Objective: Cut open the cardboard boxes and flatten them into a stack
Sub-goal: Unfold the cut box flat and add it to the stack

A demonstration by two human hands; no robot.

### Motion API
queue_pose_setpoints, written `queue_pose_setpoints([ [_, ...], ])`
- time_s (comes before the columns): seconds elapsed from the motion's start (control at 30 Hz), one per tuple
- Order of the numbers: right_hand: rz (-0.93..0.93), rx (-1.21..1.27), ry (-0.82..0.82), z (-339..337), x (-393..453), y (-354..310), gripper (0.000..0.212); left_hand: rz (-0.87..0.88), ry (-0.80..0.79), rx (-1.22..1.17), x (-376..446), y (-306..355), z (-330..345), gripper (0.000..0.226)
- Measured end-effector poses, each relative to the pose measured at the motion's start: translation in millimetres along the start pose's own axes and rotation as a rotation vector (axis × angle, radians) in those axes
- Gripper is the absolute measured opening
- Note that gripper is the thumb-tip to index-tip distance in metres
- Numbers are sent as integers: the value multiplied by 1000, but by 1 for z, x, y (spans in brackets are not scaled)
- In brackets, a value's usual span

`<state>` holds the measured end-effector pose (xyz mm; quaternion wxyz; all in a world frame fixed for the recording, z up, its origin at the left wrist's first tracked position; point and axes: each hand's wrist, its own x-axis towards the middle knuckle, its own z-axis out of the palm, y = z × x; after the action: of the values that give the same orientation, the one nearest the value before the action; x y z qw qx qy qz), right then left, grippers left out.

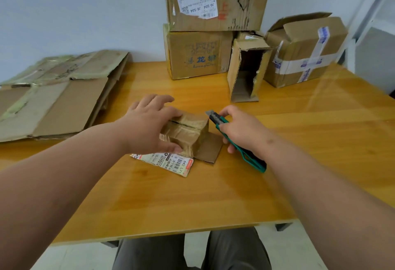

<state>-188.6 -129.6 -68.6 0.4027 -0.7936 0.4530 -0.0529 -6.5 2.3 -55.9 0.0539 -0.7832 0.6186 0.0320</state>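
Observation:
A small taped cardboard box (pixel 190 130) sits in the middle of the wooden table (pixel 213 194), with a slit along its top and one flap lying flat on its right side. My left hand (pixel 149 124) grips the box from the left, thumb at its near corner. My right hand (pixel 241 130) holds a green utility knife (pixel 243 152), its blade at the box's upper right corner. A torn shipping label (pixel 171 162) lies under the box's near edge. A stack of flattened cardboard (pixel 53 98) lies at the left.
Against the back wall two large boxes stand stacked, the upper (pixel 215 0) on the lower (pixel 196 53). A narrow open box (pixel 245 66) and a taped box (pixel 305 49) stand to their right. A white shelf frame (pixel 372 13) rises at the far right.

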Motion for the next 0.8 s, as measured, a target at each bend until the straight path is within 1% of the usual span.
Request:
queue_pose_setpoints([
  [0.07,18,4,-27,-3,-1,1,35,24,-47,-65,4,1,0,103],
  [0.13,37,26,-46,-6,-3,2,34,6,-56,-90,7,1,-3,104],
  [0.27,47,98,-80,-11,-8,3,31,-4,-104,-14,10,0,-5,120],
  [0.4,18,126,-95,-13,-10,5,26,-12,-96,-11,11,0,-4,119],
  [0.6,-3,136,-114,-10,-14,4,24,-17,-67,-13,12,2,-2,117],
  [0.8,-61,95,-81,-6,-17,9,22,-29,-75,-2,14,1,1,119],
])
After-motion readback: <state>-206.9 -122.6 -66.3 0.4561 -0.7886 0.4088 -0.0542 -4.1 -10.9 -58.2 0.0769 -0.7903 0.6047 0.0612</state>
